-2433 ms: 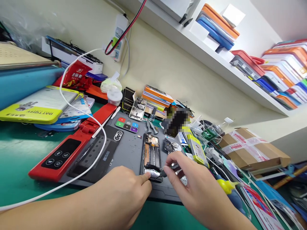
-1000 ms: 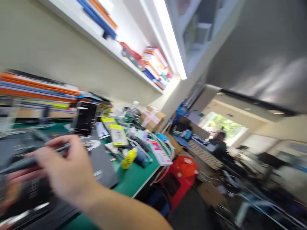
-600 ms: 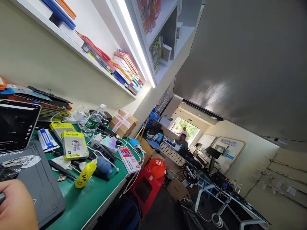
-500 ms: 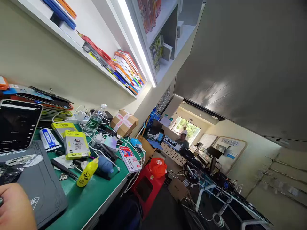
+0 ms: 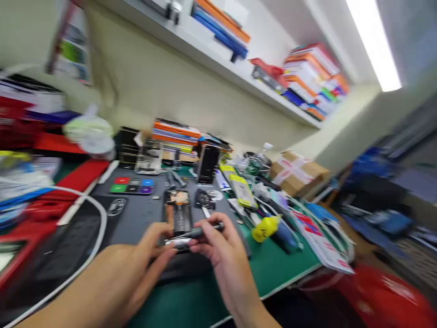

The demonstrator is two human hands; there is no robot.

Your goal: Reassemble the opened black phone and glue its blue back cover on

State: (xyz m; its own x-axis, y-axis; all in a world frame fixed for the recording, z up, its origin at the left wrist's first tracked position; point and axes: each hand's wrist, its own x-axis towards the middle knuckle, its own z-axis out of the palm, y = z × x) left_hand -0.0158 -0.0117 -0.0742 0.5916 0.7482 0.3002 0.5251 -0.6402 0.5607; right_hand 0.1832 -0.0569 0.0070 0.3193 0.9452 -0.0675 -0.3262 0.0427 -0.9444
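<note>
A dark pen-like tool (image 5: 198,232) is held in my right hand (image 5: 221,248), its thin tip pointing left. My left hand (image 5: 136,269) pinches the left end of a small silvery part (image 5: 179,243), and my right fingertips touch its right end. Just beyond the hands lies an opened phone (image 5: 177,212) with its insides showing, on a grey mat (image 5: 136,216). Colored square tiles (image 5: 132,186) sit at the mat's back left. A small dark part (image 5: 205,199) lies right of the phone. Motion blurs the view.
An upright phone (image 5: 208,164) stands at the back. Yellow packages (image 5: 242,189), a yellow bottle (image 5: 265,228), cables and a cardboard box (image 5: 298,173) are on the right. A white cable (image 5: 100,218) curves over the left side. A shelf (image 5: 218,54) hangs above.
The view has swung left and down to the mat. Both hands now show near the opened phone; before, only part of one hand was visible at the lower left.
</note>
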